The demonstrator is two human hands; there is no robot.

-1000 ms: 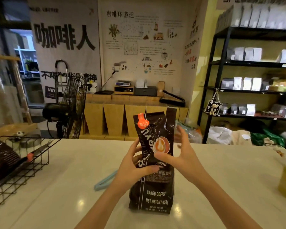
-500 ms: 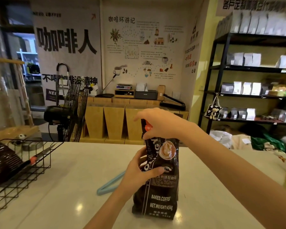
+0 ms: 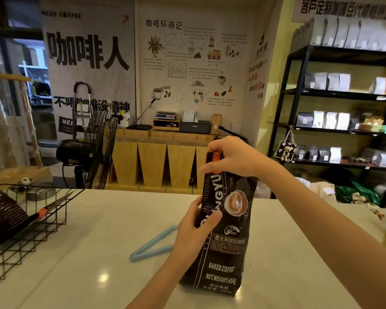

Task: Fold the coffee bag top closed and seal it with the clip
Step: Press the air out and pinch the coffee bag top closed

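Observation:
A tall black coffee bag (image 3: 223, 244) with white lettering stands upright on the white counter (image 3: 94, 253). My left hand (image 3: 193, 230) grips its left side at mid height, thumb across the front. My right hand (image 3: 232, 158) is closed over the bag's top edge from above and hides the fold. A light blue clip (image 3: 153, 246) lies open in a V on the counter just left of the bag, partly behind my left wrist.
A black wire basket (image 3: 31, 228) at the left edge holds a dark bag and orange-handled scissors (image 3: 45, 210). A standing fan (image 3: 94, 150) is behind the counter. Black shelves (image 3: 334, 128) with white bags fill the right.
My right hand went from the bag's right side up onto its top edge and closed over it. The left hand keeps its grip at mid height.

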